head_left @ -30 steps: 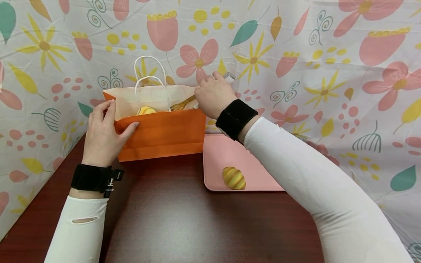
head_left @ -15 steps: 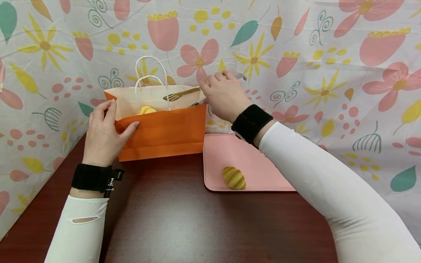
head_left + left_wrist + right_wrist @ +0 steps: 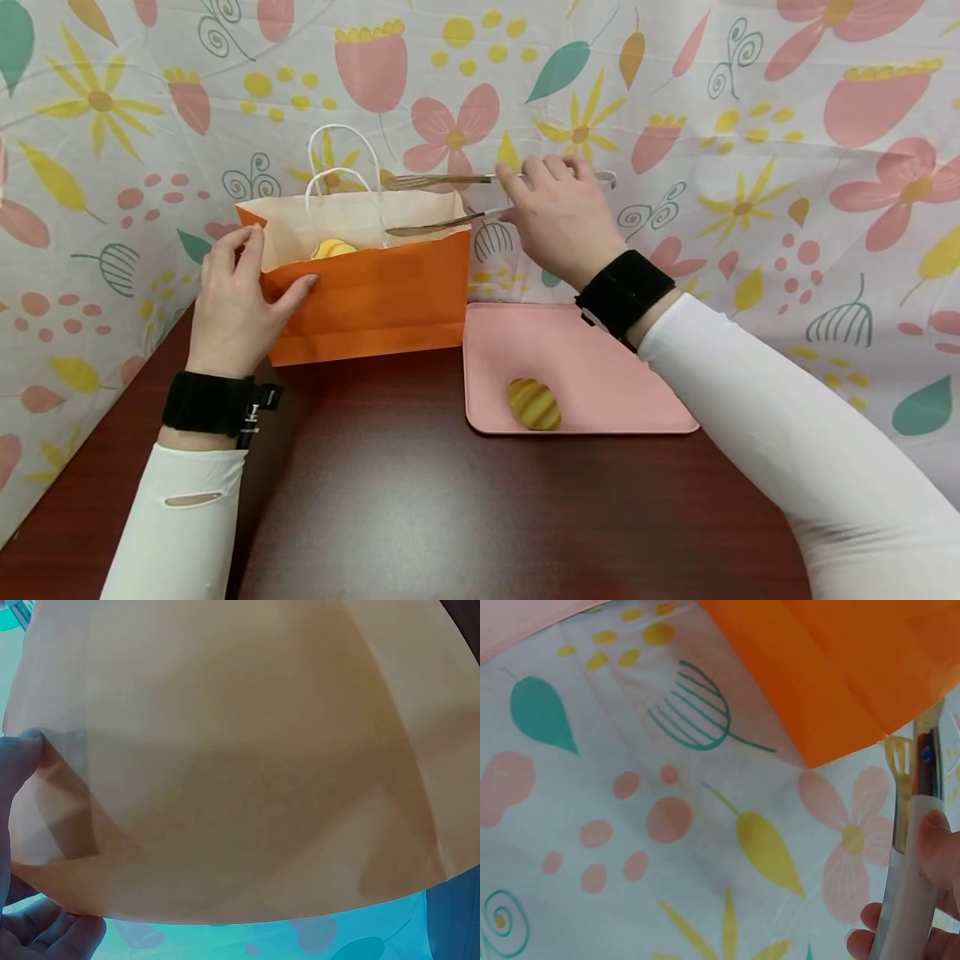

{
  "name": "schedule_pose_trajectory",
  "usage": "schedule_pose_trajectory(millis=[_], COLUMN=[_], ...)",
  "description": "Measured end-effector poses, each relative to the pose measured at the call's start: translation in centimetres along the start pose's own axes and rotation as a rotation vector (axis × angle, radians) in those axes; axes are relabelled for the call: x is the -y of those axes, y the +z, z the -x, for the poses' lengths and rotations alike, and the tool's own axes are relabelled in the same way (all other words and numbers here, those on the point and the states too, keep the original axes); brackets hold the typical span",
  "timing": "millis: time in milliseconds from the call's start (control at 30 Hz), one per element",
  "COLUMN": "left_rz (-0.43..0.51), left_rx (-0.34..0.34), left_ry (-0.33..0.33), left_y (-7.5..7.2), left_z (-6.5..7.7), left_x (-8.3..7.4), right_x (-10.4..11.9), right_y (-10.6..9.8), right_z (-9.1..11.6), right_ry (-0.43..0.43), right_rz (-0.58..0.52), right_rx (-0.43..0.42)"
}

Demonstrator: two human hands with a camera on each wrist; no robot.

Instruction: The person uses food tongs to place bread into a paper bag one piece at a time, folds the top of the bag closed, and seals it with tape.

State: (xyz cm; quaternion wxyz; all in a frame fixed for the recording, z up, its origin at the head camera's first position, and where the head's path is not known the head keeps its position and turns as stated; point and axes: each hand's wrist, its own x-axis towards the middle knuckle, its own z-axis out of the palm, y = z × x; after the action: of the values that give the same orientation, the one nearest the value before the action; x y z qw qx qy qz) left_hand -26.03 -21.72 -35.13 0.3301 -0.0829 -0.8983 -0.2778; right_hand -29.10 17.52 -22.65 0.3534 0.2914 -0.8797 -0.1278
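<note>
An orange paper bag with white handles stands upright on the table. My left hand pinches its left side at the rim, thumb on the front; the left wrist view shows the fingers at the edge of the bag. In my right hand, right of the bag, I hold tongs by their white grips. Their two metal arms point left and stand apart over the bag's mouth, with nothing visible between them. A yellow bread roll shows inside the bag, its lower part hidden.
A pink tray lies right of the bag, with a yellow-brown striped bread roll near its front left corner. The dark wooden table extends in front. A flower-patterned curtain hangs close behind the bag.
My right hand has moved right, drawing the tongs up and out of the bag, and their arms now show farther apart. The left hand and the bag stay almost in place.
</note>
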Motion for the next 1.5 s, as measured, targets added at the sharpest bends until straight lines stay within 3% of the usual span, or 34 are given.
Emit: schedule_pose_trajectory(millis=[200,533,867,1300,1500], left_rz=[-0.001,-0.001,-0.002,0.001,-0.004], left_rx=[-0.005,-0.004,-0.003,0.000,0.001], left_ry=[0.004,0.001,-0.003,0.001,-0.001], left_y=[0.0,-0.1,-0.1,-0.1,-0.1], left_z=[0.0,0.1,0.1,0.0,0.1], left_x=[0.1,0.2,0.3,0.0,0.0], right_x=[-1.3,-2.4,-3.3,-2.6,-1.0], right_y=[-0.4,-1.7,-2.0,-1.5,-0.8], right_z=[1.9,5.8,9.9,17.5,22.0], right_ry=[0.055,0.224,0.288,0.429,0.491], right_rz=[-0.023,-0.154,-0.228,-0.231,-0.294], right_rx=[-0.053,-0.035,-0.089,-0.072,0.009])
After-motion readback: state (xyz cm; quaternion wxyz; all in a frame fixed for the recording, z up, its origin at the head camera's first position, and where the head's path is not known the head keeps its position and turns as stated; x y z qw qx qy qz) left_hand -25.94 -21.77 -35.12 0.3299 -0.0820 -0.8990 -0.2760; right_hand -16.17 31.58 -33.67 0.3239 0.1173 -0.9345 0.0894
